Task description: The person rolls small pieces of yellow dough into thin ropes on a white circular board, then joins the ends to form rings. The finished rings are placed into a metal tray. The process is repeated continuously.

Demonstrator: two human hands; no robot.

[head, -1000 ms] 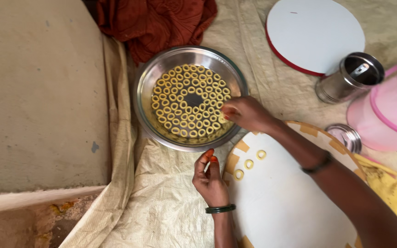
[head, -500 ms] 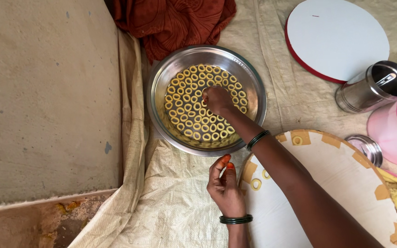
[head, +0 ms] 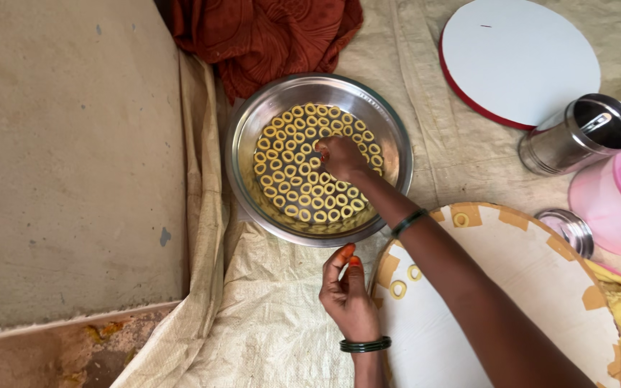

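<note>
Nearest the camera, the left hand [head: 348,298] is resting on the coarse woven sackcloth [head: 267,323], fingers loosely curled together with orange-stained tips pointing toward twelve o'clock; it is gripping nothing and is sitting just beside the edge of the round white board [head: 512,316]. That board is lying flat at about four o'clock of the hand, its rim patched with tan paper tape, and two small pale dough rings [head: 405,282] are lying on its near-left edge. A dark bangle is circling each wrist.

The right hand [head: 341,156] is reaching across the board's rim to the steel bowl [head: 253,122], which is sitting at twelve o'clock of the left hand on the cloth. Its fingertips are pressed together, pinching at something at the centre of the bowl; whether a ring is between them cannot be told. Inside the shiny, shallow bowl, yellowish dough rings [head: 289,179] are lying flat in tight concentric circles, touching one another.

At three o'clock of the bowl, a cylindrical steel tin [head: 576,136] is lying tilted, with a small round metal lid [head: 568,228] below it and a smooth pink plastic tub [head: 616,194] at the right edge. Farther off, at one o'clock, a second flat white disc [head: 519,57] with a red rim is lying on the cloth, and crumpled rust-red fabric [head: 267,32] is bunched at twelve o'clock. Rough bare concrete floor [head: 66,158] is filling the left side.
</note>
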